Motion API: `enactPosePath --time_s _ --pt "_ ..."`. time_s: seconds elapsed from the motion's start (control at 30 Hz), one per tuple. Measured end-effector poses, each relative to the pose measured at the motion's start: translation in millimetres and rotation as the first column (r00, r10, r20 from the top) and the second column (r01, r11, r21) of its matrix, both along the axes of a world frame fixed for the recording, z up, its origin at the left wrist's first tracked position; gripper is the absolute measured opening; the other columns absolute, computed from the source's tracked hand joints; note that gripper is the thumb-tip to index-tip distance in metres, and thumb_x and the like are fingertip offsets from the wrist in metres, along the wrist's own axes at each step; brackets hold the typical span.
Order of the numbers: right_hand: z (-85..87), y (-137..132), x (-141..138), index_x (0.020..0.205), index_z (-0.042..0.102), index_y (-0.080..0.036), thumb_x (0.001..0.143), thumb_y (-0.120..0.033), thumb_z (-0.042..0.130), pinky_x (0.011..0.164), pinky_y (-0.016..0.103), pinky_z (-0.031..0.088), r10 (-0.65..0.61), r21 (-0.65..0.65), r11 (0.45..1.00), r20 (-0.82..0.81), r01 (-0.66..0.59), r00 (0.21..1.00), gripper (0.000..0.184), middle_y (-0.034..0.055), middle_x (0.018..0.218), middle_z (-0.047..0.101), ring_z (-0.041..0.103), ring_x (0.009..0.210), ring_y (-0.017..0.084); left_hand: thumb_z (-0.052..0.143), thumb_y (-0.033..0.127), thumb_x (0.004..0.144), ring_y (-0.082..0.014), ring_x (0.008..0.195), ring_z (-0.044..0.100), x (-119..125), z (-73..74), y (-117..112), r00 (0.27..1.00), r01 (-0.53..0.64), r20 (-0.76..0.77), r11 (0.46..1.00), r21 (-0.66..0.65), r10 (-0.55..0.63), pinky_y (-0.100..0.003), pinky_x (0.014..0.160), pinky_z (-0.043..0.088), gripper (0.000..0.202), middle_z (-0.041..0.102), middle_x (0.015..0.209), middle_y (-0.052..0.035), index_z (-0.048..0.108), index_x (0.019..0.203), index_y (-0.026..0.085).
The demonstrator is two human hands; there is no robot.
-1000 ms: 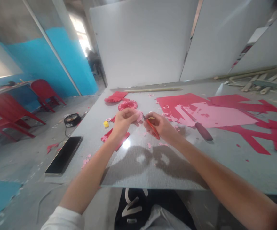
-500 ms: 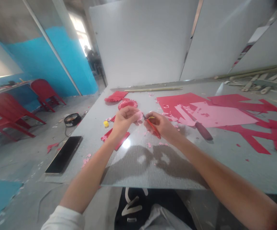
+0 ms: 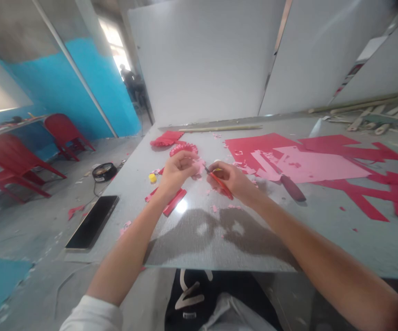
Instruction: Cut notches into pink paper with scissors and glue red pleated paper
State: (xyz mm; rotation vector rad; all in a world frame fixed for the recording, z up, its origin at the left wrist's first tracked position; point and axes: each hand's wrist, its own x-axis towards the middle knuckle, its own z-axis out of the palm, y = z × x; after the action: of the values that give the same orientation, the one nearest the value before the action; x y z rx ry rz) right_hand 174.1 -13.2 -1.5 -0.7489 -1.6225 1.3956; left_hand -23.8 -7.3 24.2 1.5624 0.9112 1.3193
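Note:
Between the fingers of my left hand [image 3: 178, 172] is a small piece of pink paper [image 3: 200, 166], pinched above the table. My right hand [image 3: 231, 179] is closed round a pair of red-handled scissors [image 3: 222, 185], whose tips point at the pink piece from the right. Whether the blades touch the paper I cannot tell. Just behind my left hand lies a red and pink fringed paper ring [image 3: 184, 149], with a red crimped paper piece [image 3: 166, 139] farther back. Red folded strips [image 3: 174, 202] and pink scraps [image 3: 214, 208] lie below my hands.
Pink paper [image 3: 323, 163] and red sheets [image 3: 250, 143] spread to the right, with a dark-red-handled knife [image 3: 292, 188] on them. A phone [image 3: 92, 223] rests at the table's left edge, a yellow cap [image 3: 152, 178] beyond it. Sticks [image 3: 374, 119] lie at the far right.
The pink piece in my left hand has turned slightly and shows a more notched outline. The scissors have shifted a little away from it. My left hand has moved slightly left.

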Motion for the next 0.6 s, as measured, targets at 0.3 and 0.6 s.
enactPosePath --time_s 0.3,0.6 --pt "3.5 -1.8 0.1 0.094 0.054 -0.024 0.080 -0.043 0.076 0.046 0.025 0.033 -0.019 -0.015 1.000 0.018 0.020 1.000 0.033 -0.0074 0.059 0.051 0.042 0.047 0.008 0.075 0.022 0.077 -0.0154 0.062 0.070 -3.6 0.5 0.2 1.000 0.018 0.014 1.000 -0.011 -0.018 -0.024 0.058 0.053 0.031 0.068 0.068 -0.0002 0.062 0.104 0.016" --pt "8.7 -6.1 0.2 0.093 0.055 -0.023 0.079 -0.042 0.076 0.048 0.026 0.032 0.030 -0.022 0.999 0.022 -0.029 0.999 0.032 -0.0073 0.057 0.051 0.043 0.049 0.009 0.077 0.022 0.074 -0.0150 0.062 0.071 -9.8 5.1 2.1 0.997 0.054 -0.051 0.998 -0.039 -0.056 -0.023 0.058 0.053 0.031 0.070 0.071 -0.0021 0.063 0.102 0.015"
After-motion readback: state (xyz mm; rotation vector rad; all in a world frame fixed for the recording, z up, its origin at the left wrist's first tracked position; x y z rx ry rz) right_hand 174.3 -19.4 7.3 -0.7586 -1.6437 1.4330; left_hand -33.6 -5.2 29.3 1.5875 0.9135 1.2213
